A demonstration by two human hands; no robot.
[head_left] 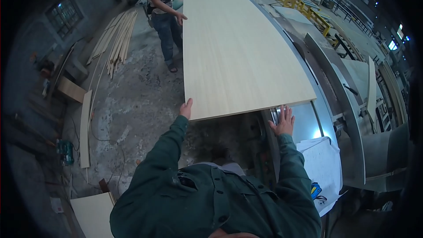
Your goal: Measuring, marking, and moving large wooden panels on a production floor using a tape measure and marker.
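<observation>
So there's this big pale wood panel (238, 48) lying flat across a long saw table (328, 105), running away from the person wearing the camera toward the far end of the shop. Their left hand (187, 108) is right at the near left corner of the panel, fingers mostly tucked against the edge with the thumb up, touching it rather than wrapped around it. The right hand (283, 121) is spread wide open, fingers fanned, pressed flat against the near edge close to the right corner, nothing actually gripped. Both arms are in dark green sleeves. Further down on the left side a second person (163, 13) in jeans stands beside the panel with a hand (181, 17) on its long edge. Behind them a bundle of thin wood strips (115, 39) lies on the concrete floor, and some white papers (321, 163) sit on the table just right of the right forearm.
</observation>
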